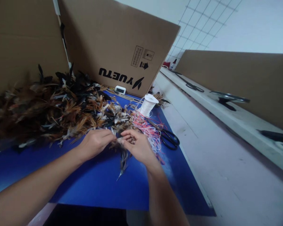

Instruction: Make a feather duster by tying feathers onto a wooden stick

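My left hand [96, 142] is closed, its fingertips pinched on the left side of a small bundle of feathers [124, 160] whose dark striped tips hang down over the blue table surface. My right hand [138, 144] meets it from the right, thumb and forefinger pinched at the pale upper part of the same bundle, the other fingers curled. The two hands are almost touching. Behind them a long heap of brown, black and white feathers [68, 113] stretches off to the left.
Right of my hands lie pink and white strands [151, 131], black-handled scissors [169, 138] and a white spool [149, 105]. A small white digital device [120, 90] stands before a cardboard box [113, 40]. A wall ledge [202, 97] on the right holds more tools.
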Action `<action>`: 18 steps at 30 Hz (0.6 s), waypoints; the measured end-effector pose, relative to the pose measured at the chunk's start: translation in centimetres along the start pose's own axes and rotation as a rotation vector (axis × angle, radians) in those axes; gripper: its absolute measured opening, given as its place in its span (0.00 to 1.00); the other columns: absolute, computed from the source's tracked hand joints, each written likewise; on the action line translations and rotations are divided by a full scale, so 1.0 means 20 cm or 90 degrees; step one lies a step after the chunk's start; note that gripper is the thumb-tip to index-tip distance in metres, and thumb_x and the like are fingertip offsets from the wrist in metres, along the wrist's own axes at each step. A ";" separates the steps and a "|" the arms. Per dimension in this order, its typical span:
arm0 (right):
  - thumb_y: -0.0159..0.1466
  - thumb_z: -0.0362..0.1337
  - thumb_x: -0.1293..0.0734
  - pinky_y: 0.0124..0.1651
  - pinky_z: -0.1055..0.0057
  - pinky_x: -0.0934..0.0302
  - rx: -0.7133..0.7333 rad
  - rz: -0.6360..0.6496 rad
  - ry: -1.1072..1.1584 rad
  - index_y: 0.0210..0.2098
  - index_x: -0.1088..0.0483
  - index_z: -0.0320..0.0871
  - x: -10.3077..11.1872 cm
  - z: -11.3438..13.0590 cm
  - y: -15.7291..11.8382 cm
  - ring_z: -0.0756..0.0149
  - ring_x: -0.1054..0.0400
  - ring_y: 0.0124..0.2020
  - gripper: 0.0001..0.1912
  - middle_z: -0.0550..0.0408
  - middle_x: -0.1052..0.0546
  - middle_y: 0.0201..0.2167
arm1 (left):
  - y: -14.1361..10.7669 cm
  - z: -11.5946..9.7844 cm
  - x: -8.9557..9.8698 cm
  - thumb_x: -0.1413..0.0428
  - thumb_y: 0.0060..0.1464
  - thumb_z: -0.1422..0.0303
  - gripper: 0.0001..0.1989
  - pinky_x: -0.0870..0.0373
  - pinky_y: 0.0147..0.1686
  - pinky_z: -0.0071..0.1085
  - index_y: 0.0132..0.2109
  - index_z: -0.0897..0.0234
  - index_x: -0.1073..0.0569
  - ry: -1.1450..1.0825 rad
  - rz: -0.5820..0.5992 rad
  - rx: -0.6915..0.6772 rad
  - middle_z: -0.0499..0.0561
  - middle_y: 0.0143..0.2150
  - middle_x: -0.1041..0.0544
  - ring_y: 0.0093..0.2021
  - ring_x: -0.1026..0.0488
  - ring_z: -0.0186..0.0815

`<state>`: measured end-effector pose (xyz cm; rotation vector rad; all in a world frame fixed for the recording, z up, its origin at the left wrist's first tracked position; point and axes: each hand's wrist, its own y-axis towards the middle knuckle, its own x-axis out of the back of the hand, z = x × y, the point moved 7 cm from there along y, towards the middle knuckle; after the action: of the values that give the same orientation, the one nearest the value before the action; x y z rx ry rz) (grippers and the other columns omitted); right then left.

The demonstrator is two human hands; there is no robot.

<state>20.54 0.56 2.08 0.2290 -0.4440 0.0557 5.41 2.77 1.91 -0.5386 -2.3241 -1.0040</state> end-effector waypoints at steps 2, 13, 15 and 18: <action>0.55 0.32 0.34 0.32 0.73 0.36 -0.001 0.004 0.002 0.38 0.29 0.42 -0.01 0.00 0.00 0.70 0.32 0.27 0.10 0.58 0.26 0.27 | 0.00 0.00 0.00 0.48 0.56 0.66 0.08 0.34 0.31 0.26 0.36 0.58 0.23 -0.009 -0.001 0.003 0.52 0.30 0.26 0.34 0.29 0.35; 0.54 0.30 0.35 0.30 0.73 0.37 -0.008 0.003 0.001 0.37 0.29 0.43 -0.02 -0.01 0.00 0.71 0.32 0.26 0.10 0.58 0.27 0.26 | 0.00 0.00 -0.01 0.46 0.55 0.65 0.07 0.34 0.33 0.28 0.35 0.58 0.23 -0.049 0.007 0.024 0.52 0.31 0.26 0.34 0.29 0.36; 0.54 0.30 0.35 0.30 0.73 0.37 -0.005 0.000 -0.003 0.37 0.29 0.43 -0.02 -0.01 0.00 0.71 0.33 0.25 0.10 0.59 0.27 0.25 | 0.00 0.00 -0.01 0.47 0.55 0.66 0.07 0.34 0.33 0.28 0.35 0.58 0.24 -0.034 0.018 0.018 0.53 0.31 0.26 0.35 0.29 0.37; 0.54 0.30 0.36 0.28 0.74 0.38 -0.008 -0.006 -0.014 0.36 0.29 0.43 -0.02 -0.02 0.00 0.72 0.34 0.24 0.10 0.59 0.28 0.23 | 0.00 -0.01 -0.01 0.45 0.54 0.67 0.06 0.33 0.33 0.28 0.33 0.59 0.24 -0.061 0.003 0.025 0.52 0.30 0.26 0.34 0.29 0.36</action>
<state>20.25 0.62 1.61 0.2200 -0.4658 0.0420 5.53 2.61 1.84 -0.5886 -2.4196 -0.9480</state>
